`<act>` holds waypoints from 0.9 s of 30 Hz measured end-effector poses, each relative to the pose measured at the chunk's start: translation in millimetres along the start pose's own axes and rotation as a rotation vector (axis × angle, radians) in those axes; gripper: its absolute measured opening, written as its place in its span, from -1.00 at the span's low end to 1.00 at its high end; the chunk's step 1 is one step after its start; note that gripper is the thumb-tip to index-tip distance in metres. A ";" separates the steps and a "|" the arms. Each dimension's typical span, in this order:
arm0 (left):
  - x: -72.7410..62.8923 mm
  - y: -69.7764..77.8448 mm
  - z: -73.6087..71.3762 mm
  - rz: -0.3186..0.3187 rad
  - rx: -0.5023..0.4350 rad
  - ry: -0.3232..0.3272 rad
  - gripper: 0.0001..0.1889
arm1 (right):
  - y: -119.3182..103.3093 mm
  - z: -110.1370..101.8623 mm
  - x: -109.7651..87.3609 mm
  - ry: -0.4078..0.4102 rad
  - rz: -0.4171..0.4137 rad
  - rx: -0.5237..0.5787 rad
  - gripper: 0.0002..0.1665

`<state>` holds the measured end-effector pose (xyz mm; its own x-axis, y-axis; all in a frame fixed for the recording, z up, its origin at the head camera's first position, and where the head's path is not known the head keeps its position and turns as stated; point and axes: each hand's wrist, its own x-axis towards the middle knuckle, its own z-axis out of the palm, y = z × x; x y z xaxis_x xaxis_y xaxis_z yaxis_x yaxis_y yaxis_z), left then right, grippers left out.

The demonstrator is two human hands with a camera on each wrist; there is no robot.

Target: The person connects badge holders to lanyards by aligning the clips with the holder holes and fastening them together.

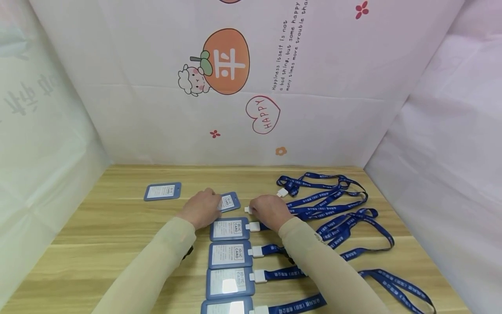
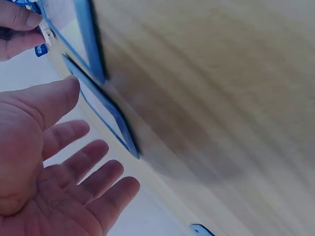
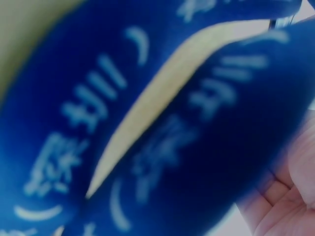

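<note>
My left hand (image 1: 202, 208) is at the left end of a blue-framed ID card holder (image 1: 230, 201), which lies slightly tilted on the table. In the left wrist view its fingers are loosely spread, with the thumb at the edge of that card holder (image 2: 101, 108); whether they touch is hard to tell. Just to the right, my right hand (image 1: 270, 210) pinches the white clip (image 1: 247, 209) of a dark blue lanyard (image 1: 313, 211). Blurred lanyard straps (image 3: 162, 147) fill most of the right wrist view, hiding part of the right hand (image 3: 290, 191).
Below the hands, several card holders (image 1: 230, 255) form a column, each joined by a white clip (image 1: 256, 251) to a blue lanyard running right. A lone card holder (image 1: 162, 191) lies at the back left. Another lanyard clip (image 1: 282, 192) lies behind my right hand. White printed sheets (image 1: 157, 109) enclose the table.
</note>
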<state>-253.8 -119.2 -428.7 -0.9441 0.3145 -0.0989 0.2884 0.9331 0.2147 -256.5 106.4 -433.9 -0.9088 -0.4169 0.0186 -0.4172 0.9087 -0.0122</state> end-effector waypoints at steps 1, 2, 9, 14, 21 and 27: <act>1.2 0.2 -0.3 -0.010 -0.012 -0.006 -0.49 | -0.2 0.0 0.0 -0.001 0.002 0.001 -0.81; 2.2 0.5 -0.7 -0.013 -0.016 -0.014 -0.48 | -0.2 0.1 0.0 -0.002 0.003 -0.001 -0.81; 7.7 0.5 -0.6 0.030 0.016 -0.050 -0.56 | 1.4 2.2 -0.9 0.033 -0.051 -0.035 -0.83; 5.6 0.5 -0.5 0.023 -0.046 -0.051 -0.63 | 2.6 2.7 -0.5 0.059 -0.074 -0.042 -0.86; 3.2 0.4 2.1 0.021 -0.108 -0.036 -0.71 | 2.3 2.8 -0.6 0.064 -0.079 -0.023 -0.85; 3.0 1.4 2.6 0.035 -0.100 -0.039 -0.72 | 1.2 3.0 -0.1 0.035 -0.060 -0.026 -0.84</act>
<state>-255.8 -116.5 -431.2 -0.9261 0.3551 -0.1274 0.3019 0.9002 0.3139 -256.9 107.5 -436.9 -0.8808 -0.4704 0.0535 -0.4703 0.8824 0.0157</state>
